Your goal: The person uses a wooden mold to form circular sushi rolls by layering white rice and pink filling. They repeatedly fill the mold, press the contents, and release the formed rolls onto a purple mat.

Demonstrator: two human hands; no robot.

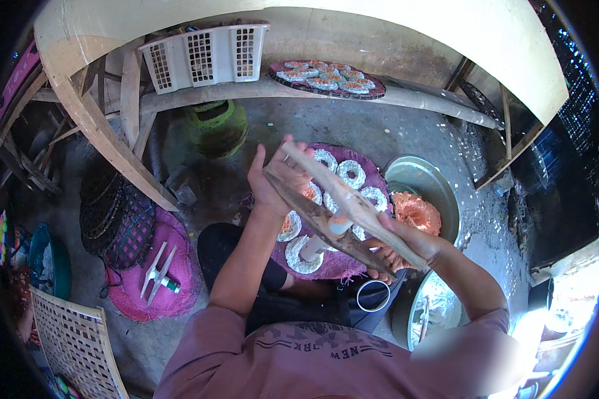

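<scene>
Both my hands hold a wooden press (306,209), two long bars with a pale cylinder (339,223) between them. A pale tube (313,247) extends below it, its end over a white ring on a round purple cloth-covered tray (343,266). My left hand (271,186) is closed around the bars' far-left ends. My right hand (416,243) grips their near-right ends, some fingers wrapped under the lower bar. Several white rings of a lumpy mixture, such as this ring (351,173), lie on the tray. Some have orange filling (288,226). The press hides part of the tray.
On the right, a green basin (454,199) holds orange mixture (416,213), and another tub (400,319) holds white mixture. A white cup (373,296) is by my leg. Left are a pink cloth (130,292), another press (158,274) and woven baskets (103,213). A bench (199,98) stands ahead.
</scene>
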